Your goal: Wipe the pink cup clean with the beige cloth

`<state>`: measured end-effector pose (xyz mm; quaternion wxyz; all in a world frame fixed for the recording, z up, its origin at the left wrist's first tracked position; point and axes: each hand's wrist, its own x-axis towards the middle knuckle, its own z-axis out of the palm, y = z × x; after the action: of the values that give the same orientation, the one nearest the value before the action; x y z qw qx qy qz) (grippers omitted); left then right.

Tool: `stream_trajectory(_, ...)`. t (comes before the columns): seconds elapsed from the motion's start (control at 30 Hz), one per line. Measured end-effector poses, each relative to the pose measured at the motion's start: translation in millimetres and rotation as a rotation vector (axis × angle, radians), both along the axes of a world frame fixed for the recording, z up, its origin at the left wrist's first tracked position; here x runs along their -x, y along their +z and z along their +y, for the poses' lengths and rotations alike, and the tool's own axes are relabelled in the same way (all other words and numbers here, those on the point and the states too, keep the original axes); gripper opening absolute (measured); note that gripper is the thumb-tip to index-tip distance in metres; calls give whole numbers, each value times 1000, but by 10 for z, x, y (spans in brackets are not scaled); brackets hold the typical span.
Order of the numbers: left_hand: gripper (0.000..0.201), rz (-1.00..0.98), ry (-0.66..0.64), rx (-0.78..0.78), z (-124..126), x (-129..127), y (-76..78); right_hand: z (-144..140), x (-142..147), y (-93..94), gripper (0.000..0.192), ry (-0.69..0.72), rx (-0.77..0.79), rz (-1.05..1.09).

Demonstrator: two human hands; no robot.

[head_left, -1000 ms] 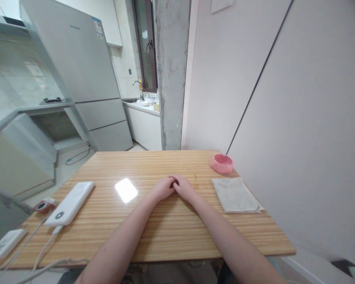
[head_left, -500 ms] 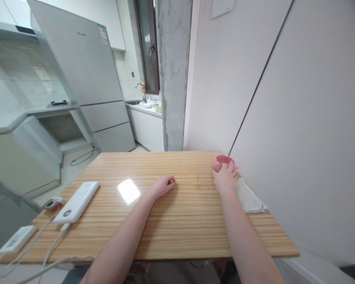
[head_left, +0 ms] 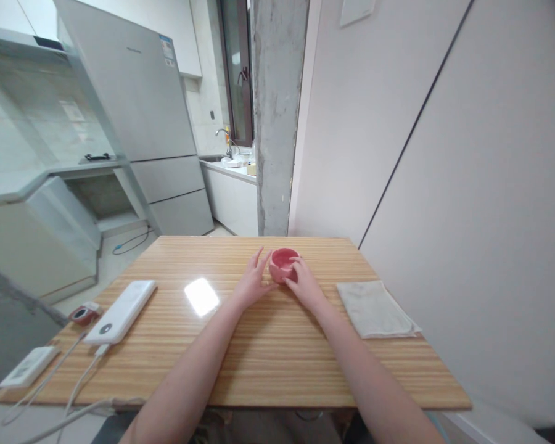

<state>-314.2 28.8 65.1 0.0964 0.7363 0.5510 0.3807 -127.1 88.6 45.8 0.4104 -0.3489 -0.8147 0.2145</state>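
Note:
A small pink bowl sits tilted toward me at the middle of the wooden table, its hollow facing me. My right hand grips its right side and lower rim. My left hand has its fingers spread, with the fingertips against the bowl's left side. A folded beige cloth lies flat to the right of my right forearm.
At the table's left lie a white power bank with cables, a small red object and a white flat device. A wall runs close along the right edge. A concrete pillar and a fridge stand behind.
My hands were clasped at the table's middle. My right hand reached to the pink bowl at the far right and brought it to the centre, where my left hand opened and met it.

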Motion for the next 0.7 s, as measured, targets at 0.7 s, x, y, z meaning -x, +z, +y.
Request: stream_trajectory(0.7, 19, -80, 1105, -157, -125, 1302, -55, 115, -103, -154, 37, -240, 75, -138)
